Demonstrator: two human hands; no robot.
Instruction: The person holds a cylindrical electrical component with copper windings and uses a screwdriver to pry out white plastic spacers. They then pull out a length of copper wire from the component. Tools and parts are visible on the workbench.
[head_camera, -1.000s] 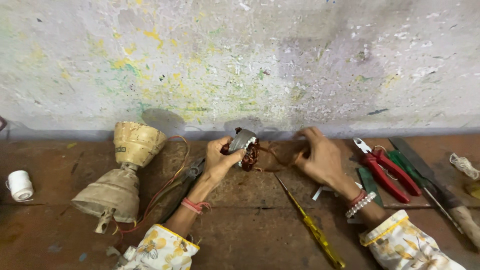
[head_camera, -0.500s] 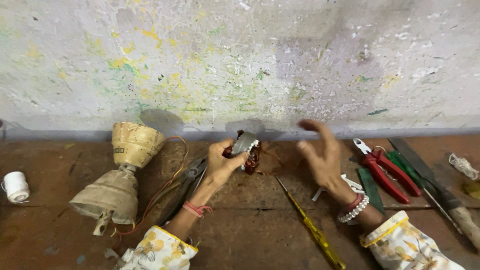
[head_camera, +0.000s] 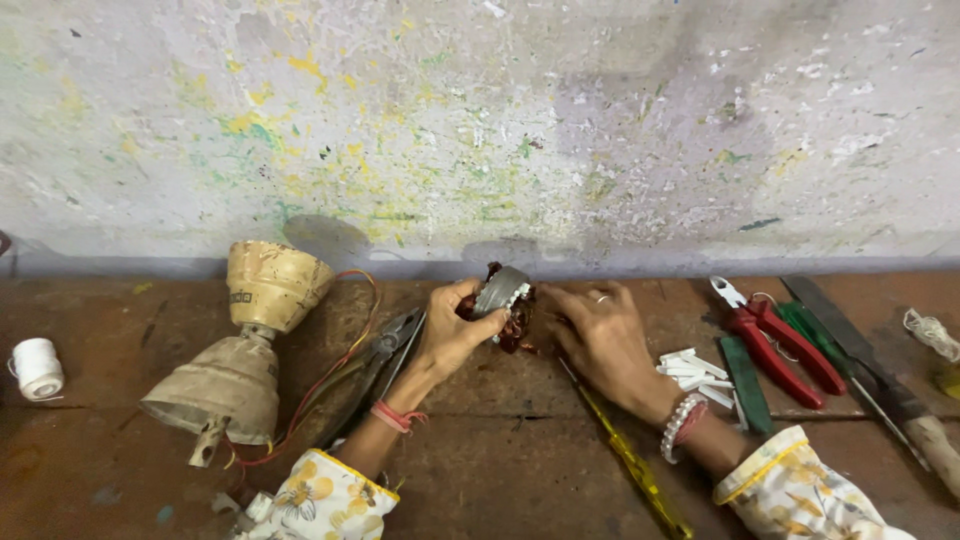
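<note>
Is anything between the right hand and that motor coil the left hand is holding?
Nothing visible. The left hand grips the coil by its metal ring, and the right hand lies right beside it, fingertips at its copper windings. The yellow screwdriver and pliers lie off to the sides.

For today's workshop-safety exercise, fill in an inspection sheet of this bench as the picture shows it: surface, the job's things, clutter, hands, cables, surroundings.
Surface: worn brown wooden bench, stained and scratched.
Job's things: small motor stator with a metal ring and copper-coloured windings, upright between both hands.
Clutter: dusty cream fan housing, dark pliers, yellow screwdriver, white strips, red-handled pliers, green-handled tool, white thread spool.
Hands: left hand grips the stator; right hand rests against it.
Cables: coloured wires trail from the fan housing.
Surroundings: paint-flecked, peeling wall.
</note>
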